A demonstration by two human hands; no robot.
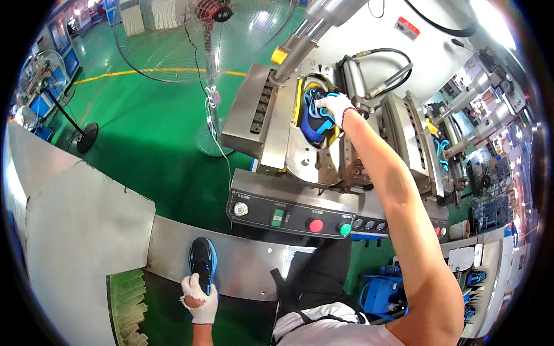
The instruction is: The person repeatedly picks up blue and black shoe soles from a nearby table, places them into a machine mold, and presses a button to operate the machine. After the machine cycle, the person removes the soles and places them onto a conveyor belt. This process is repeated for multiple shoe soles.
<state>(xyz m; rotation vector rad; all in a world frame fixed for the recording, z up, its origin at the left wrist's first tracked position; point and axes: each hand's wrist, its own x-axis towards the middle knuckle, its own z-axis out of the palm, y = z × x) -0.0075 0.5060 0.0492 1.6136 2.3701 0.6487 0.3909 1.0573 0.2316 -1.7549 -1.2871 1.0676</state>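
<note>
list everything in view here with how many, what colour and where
shoe on the ledge: 1, black and blue, lower left
shoe in the machine: 1, dark and bright blue, upper centre
machine: 1 nearest, silver-grey, centre
control panel: 1, black, machine's front
red button: 1, red, on panel
green button: 1, green, right of red
metal ledge: 1, silver, left of the legs
pedestal fans: 2 at left, dark hubs, on floor
floor: 1, green, below
bucket: 1, whitish, right
background items: too small to count
left hand: 1, white glove, at ledge shoe's near end
right hand: 1, white glove, on machine's shoe
</note>
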